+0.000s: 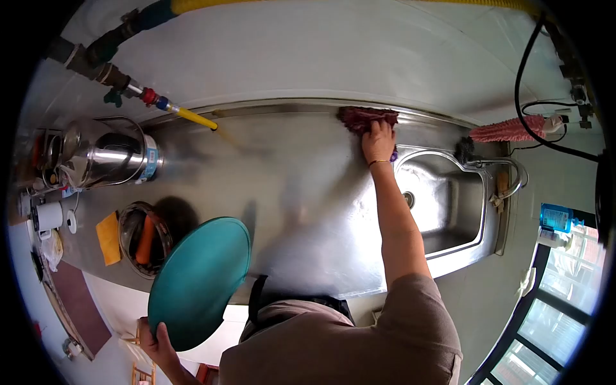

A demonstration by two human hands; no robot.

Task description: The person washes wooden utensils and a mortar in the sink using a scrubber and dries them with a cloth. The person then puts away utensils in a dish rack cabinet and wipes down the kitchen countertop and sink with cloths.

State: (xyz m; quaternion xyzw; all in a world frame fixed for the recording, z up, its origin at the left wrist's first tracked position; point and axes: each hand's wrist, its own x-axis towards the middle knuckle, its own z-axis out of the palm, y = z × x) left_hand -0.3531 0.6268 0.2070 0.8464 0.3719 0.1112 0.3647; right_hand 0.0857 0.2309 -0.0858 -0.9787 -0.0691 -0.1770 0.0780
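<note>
My left hand [160, 346] grips the lower edge of a round green cutting board [200, 282], held tilted in front of the counter's near edge. With my arm stretched forward, my right hand [378, 142] presses a dark red cloth [359, 119] against the back edge of the stainless steel counter [282, 173]. The fingers are closed over the cloth, just left of the sink [449, 192]. A small purple bit shows beside the wrist, too small to name.
Left on the counter stand a steel pot [115, 157], a round container [135, 253] with an orange object inside, and an orange cloth [108, 238]. A yellow hose [196, 118] reaches over the back. Beside the faucet [513, 170] hangs a pink cloth [507, 130].
</note>
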